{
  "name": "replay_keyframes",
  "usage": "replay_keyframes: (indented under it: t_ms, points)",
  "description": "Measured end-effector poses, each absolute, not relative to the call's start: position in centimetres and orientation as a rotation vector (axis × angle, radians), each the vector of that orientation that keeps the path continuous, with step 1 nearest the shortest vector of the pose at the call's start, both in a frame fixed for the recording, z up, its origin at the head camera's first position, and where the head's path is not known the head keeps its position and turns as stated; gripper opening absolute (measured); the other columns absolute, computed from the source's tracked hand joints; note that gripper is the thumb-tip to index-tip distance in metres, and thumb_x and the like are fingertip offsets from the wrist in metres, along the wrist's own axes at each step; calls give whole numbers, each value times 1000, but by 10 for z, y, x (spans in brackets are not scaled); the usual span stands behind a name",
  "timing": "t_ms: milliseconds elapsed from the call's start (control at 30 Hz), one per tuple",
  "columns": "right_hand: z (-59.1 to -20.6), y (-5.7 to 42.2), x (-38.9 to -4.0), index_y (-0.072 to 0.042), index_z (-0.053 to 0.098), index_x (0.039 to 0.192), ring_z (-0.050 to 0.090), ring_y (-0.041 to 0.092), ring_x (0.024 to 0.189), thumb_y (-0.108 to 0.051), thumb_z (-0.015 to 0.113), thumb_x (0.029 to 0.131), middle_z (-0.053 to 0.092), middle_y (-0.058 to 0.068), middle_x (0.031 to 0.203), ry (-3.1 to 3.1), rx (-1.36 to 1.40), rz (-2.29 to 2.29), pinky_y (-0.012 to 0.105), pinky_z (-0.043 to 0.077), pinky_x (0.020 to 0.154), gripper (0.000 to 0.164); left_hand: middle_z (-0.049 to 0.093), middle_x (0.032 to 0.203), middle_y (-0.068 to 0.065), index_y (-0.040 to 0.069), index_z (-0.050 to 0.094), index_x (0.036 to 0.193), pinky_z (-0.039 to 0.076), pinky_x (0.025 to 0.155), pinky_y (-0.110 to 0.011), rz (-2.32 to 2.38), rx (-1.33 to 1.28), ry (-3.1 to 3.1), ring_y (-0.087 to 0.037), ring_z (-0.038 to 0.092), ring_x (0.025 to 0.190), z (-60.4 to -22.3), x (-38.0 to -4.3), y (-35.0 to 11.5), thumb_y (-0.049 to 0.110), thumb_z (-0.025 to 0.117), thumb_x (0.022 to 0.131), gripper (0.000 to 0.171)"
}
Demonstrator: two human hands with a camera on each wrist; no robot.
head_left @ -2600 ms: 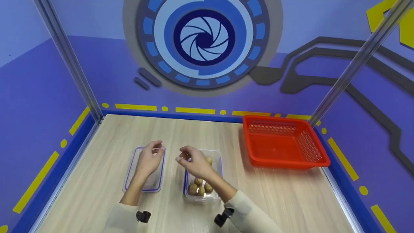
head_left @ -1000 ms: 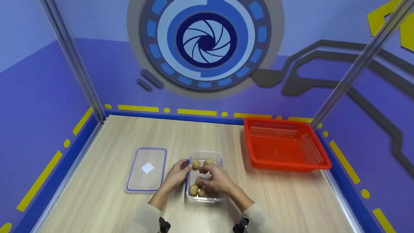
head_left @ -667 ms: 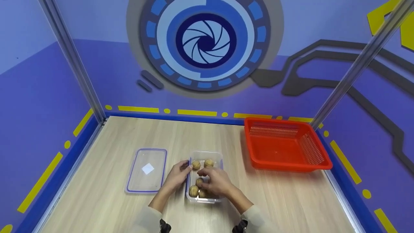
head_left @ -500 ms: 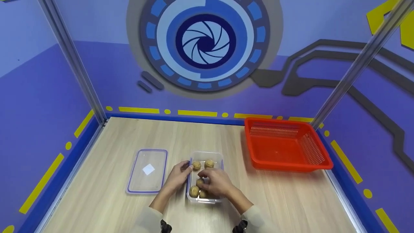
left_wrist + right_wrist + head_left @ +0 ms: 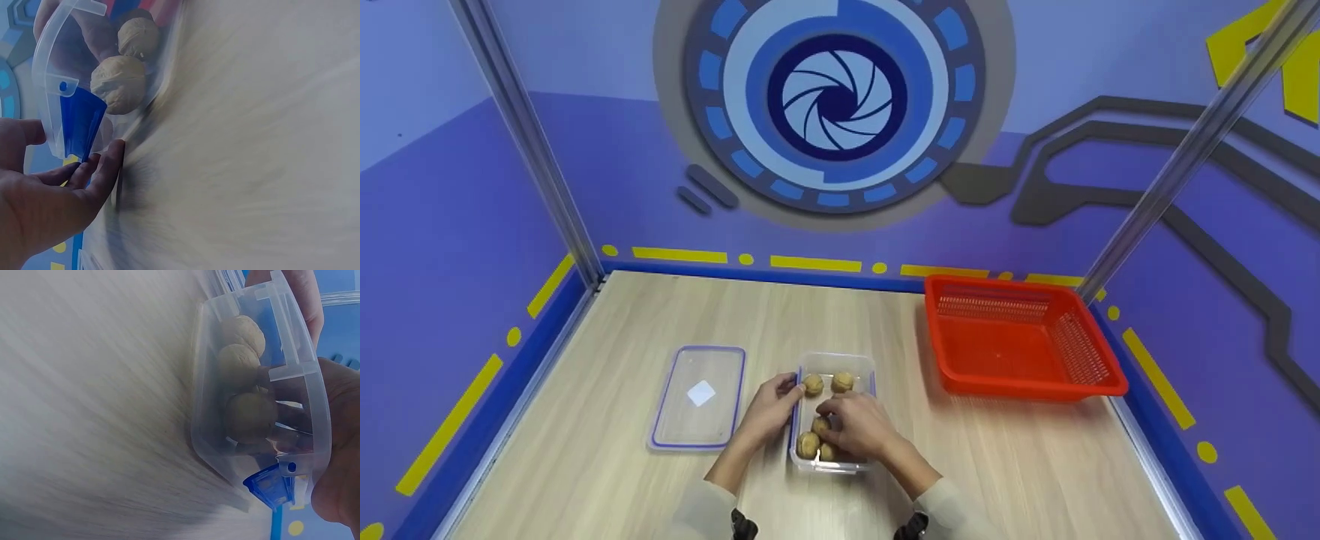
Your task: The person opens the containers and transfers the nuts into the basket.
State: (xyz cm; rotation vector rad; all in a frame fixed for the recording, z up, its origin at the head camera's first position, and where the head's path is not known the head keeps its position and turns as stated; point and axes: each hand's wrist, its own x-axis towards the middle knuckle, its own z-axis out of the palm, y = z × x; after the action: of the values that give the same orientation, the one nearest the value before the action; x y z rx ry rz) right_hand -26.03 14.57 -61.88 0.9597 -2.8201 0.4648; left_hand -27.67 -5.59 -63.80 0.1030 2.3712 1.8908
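A clear plastic food box [image 5: 834, 466] with blue side latches stands in front of me, several walnuts [image 5: 808, 445] inside it. My left hand [image 5: 769, 409] holds the box's left side, thumb at the rim and fingers by the blue latch [image 5: 81, 121]. Over the right wall reaches my right hand [image 5: 862, 426], its fingers down in the box. Between its thumb and fingers it pinches a walnut [image 5: 820, 425] of the near group. Two more walnuts [image 5: 842, 382] lie at the far end. Part of the near group is hidden under the right hand.
A clear lid [image 5: 697, 420] with a blue seal and a white square label lies left of the box. At the back right stands a red plastic basket [image 5: 1027, 388]. Printed panels [image 5: 810, 240] enclose the wooden table [image 5: 780, 315] at the back and sides.
Both hands have come from above the lid and box to the box. The left now holds its side; the right has gone in among the walnuts and closed its fingers slightly on one.
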Motion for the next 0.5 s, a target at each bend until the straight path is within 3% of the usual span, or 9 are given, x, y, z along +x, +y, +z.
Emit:
replay_keyframes:
  t_ms: [500]
  points:
    - [-621,148,-260,-19,75,107,65,14,93,-36,78,83,71,-6,100,-2836,896,644,36,52,82,29,58,130,-25,-9,48,138,43,106,-49,1931,87,2331,-37,54,123,-640,-275,-56,22,60,99,51]
